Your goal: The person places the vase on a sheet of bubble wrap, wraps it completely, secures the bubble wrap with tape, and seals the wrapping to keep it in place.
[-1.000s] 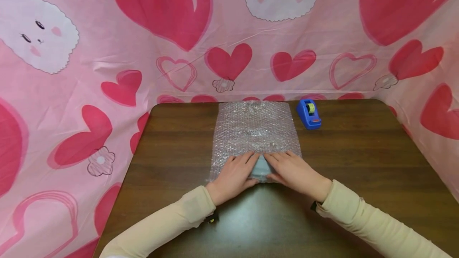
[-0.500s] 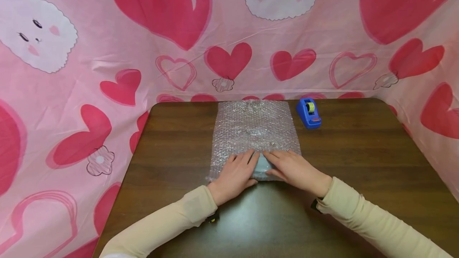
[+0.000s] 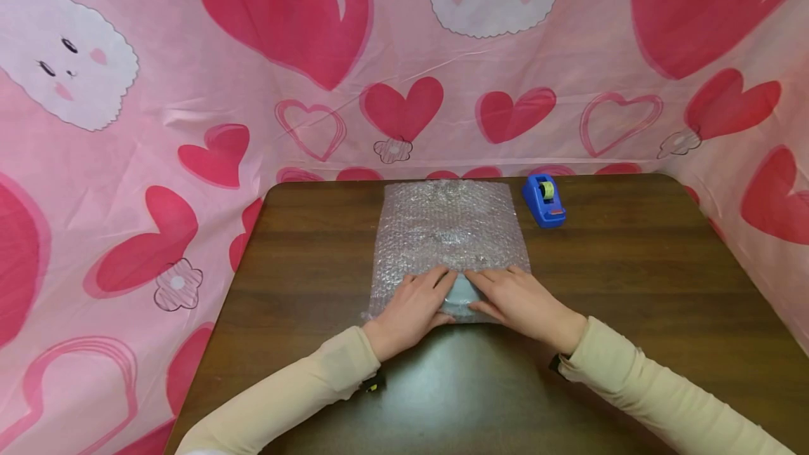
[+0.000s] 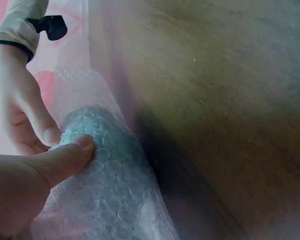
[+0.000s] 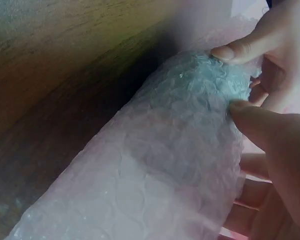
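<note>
A sheet of bubble wrap [image 3: 449,223] lies across the middle of the table, its near end folded over a pale blue object [image 3: 461,293]. The object looks rounded, but its kind is hidden by the wrap and hands. My left hand [image 3: 411,309] grips the left side of this bundle, its thumb on the near face in the left wrist view. On the right side my right hand [image 3: 527,306] holds it likewise; in the right wrist view its fingers [image 5: 252,192] curl behind the bubble wrap [image 5: 175,145], and both thumbs press near the top.
A blue tape dispenser [image 3: 545,201] with a yellowish roll stands at the back right, just beyond the wrap's far right corner. Brown wood table [image 3: 303,265] surrounds the sheet. A pink heart-patterned cloth [image 3: 404,41] hangs behind and along the sides.
Both hands stay at the bundle with only tiny shifts. The bubble wrap and the tape dispenser have kept their places.
</note>
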Tool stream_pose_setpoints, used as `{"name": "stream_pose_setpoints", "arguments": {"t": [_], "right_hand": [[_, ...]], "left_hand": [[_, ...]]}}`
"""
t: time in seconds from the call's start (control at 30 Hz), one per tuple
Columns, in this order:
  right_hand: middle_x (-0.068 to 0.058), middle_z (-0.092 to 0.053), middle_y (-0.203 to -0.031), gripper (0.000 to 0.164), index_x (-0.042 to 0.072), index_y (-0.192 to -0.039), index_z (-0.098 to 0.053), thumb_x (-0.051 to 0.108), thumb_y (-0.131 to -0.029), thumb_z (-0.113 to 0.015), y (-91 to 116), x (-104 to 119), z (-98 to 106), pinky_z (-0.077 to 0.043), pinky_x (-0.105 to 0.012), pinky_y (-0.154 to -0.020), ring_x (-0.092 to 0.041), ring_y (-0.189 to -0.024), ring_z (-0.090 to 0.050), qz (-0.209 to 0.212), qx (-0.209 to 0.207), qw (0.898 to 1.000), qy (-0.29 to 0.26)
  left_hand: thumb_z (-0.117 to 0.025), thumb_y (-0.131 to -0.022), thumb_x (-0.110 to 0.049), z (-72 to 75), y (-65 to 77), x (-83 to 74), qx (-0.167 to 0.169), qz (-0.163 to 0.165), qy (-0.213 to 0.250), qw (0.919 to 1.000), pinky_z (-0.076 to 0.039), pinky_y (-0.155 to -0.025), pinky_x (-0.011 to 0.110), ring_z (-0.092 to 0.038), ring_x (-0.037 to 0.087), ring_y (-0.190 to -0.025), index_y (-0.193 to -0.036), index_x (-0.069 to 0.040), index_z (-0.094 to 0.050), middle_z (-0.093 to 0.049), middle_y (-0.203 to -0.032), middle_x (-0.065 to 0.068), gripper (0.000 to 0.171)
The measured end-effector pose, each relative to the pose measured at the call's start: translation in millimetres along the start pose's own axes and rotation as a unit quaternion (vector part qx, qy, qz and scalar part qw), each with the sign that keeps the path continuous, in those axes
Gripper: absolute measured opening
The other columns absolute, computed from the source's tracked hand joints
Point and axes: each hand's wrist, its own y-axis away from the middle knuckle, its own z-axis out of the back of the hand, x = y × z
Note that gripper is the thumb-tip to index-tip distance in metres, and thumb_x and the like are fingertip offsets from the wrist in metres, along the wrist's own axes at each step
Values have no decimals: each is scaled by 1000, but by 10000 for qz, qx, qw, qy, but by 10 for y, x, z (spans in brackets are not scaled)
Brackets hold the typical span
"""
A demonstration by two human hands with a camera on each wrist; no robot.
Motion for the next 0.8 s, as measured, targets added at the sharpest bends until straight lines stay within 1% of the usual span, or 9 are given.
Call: {"name": "stream_pose_setpoints", "arguments": {"t": [0.13,0.27,0.37,0.43,0.5,0.6,0.67,0.7,0.8], "right_hand": [[-10,-74,-113,53,1,-130,-67,35,-92,-80,-5,55,-1,-56,-49,-88,-25,-99,-71,28,-348,9986,398],[-11,-74,-110,52,1,-127,-68,35,-89,-83,15,145,-14,-55,-48,-86,-27,-96,-70,12,-780,9943,727],[-14,-71,-112,56,-1,-126,-67,35,-87,-85,56,235,-60,-54,-49,-88,-31,-99,-68,-61,-1106,9896,918],[-18,-69,-117,63,-3,-129,-65,36,-85,-86,90,295,-114,-53,-51,-91,-35,-105,-66,-75,-1211,9870,1053],[-21,-66,-126,74,-5,-135,-60,39,-82,-88,124,345,-185,-52,-53,-96,-38,-115,-64,-62,-1151,9856,1239],[-27,-57,-142,91,-7,-146,-50,41,-79,-90,165,372,-302,-49,-56,-104,-41,-130,-56,-55,-859,9846,1522],[-29,-50,-150,97,-9,-151,-43,39,-79,-89,181,349,-384,-47,-58,-107,-42,-137,-52,-83,-702,9826,1720],[-30,-48,-152,96,-9,-152,-42,36,-81,-88,186,327,-424,-46,-58,-108,-43,-139,-50,-100,-679,9816,1783],[-30,-50,-151,60,-9,-151,-42,29,-107,-55,172,260,-522,-48,-58,-106,-42,-138,-52,-75,-894,9769,1939]], "left_hand": [[-75,-92,-48,-4,-20,36,-105,-66,53,9999,-56,-80,41,-66,18,-106,-144,-4,-56,-62,-135,9,70],[-77,-91,-45,3,-48,75,-135,-114,300,9994,-58,-79,39,-69,20,-98,-141,-2,-58,-63,-132,12,69],[-78,-91,-43,15,-68,98,-93,-83,543,9984,-59,-79,37,-70,22,-96,-140,0,-58,-64,-132,13,69],[-78,-91,-43,21,-80,113,-55,-37,648,9979,-59,-79,37,-70,22,-95,-140,1,-59,-64,-132,13,68],[-78,-91,-43,35,-91,122,-29,14,716,9974,-60,-78,37,-71,22,-93,-139,1,-59,-64,-132,13,69],[-79,-90,-44,54,-101,131,-2,56,742,9972,-60,-77,38,-71,23,-92,-139,1,-60,-64,-131,13,69],[-78,-90,-44,67,-106,132,57,8,731,9973,-60,-78,38,-71,23,-93,-139,1,-59,-65,-130,13,69],[-77,-90,-44,69,-109,128,98,-42,703,9975,-60,-79,37,-71,23,-94,-140,0,-59,-65,-130,13,69],[-76,-91,-45,67,-118,109,258,-146,693,9972,-59,-81,36,-71,22,-95,-143,0,-58,-65,-131,12,70]]}}
